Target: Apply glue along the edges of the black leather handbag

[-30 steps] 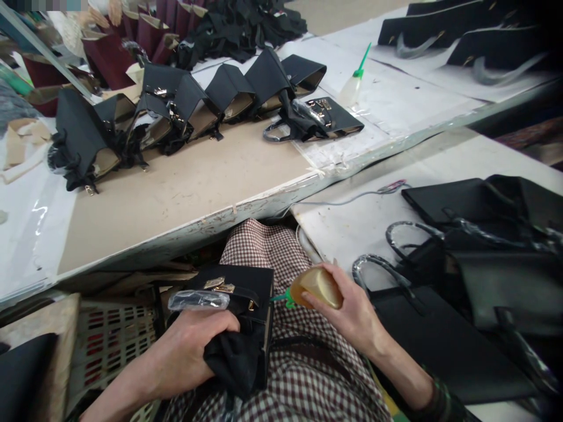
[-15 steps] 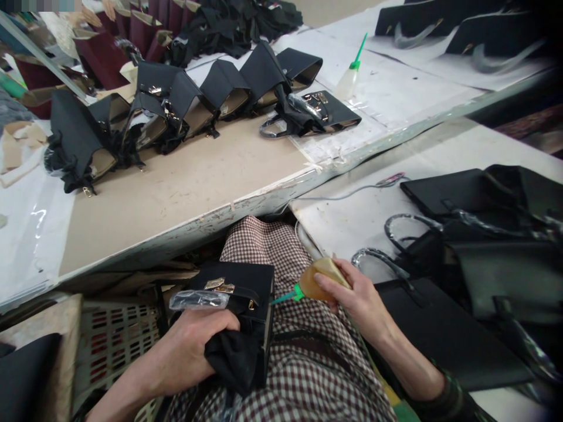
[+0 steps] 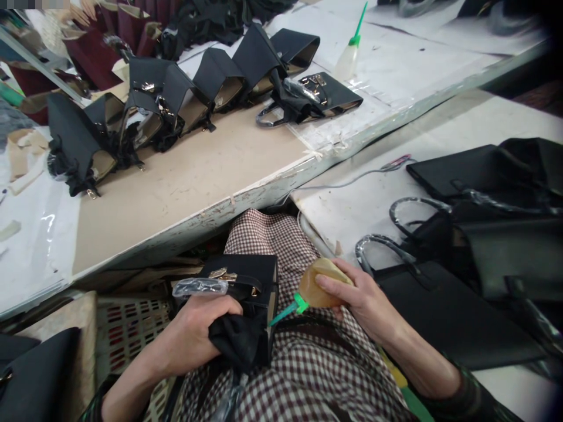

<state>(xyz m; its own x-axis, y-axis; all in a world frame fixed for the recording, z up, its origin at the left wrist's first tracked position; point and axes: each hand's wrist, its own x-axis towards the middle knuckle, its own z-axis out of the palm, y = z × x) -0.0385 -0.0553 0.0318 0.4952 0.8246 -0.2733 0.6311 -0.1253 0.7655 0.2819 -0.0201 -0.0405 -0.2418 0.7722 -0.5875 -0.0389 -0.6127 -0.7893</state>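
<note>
A black handbag (image 3: 255, 271) with gold hardware and a plastic-wrapped handle rests on my lap, over a checked apron (image 3: 303, 381). My left hand (image 3: 197, 331) is closed on the bag, beside bunched black cloth (image 3: 240, 343) at its lower part. In my right hand (image 3: 356, 293) is a squeeze bottle (image 3: 320, 284) of amber liquid, gripped between thumb and fingers. Its green nozzle (image 3: 285, 312) slants down to the left, the tip at the bag's right edge.
Several black bags (image 3: 220, 73) stand on the bench (image 3: 176, 187) ahead, near a second green-tipped bottle (image 3: 348, 58). More black bags (image 3: 448, 316) lie on the right table (image 3: 343, 211). A plastic crate (image 3: 132, 328) is at lower left; a person's hand shows at upper left.
The nozzle tip has moved down along the bag's right edge, and the bottle now tilts more steeply. The view has shifted slightly; both hands keep their holds.
</note>
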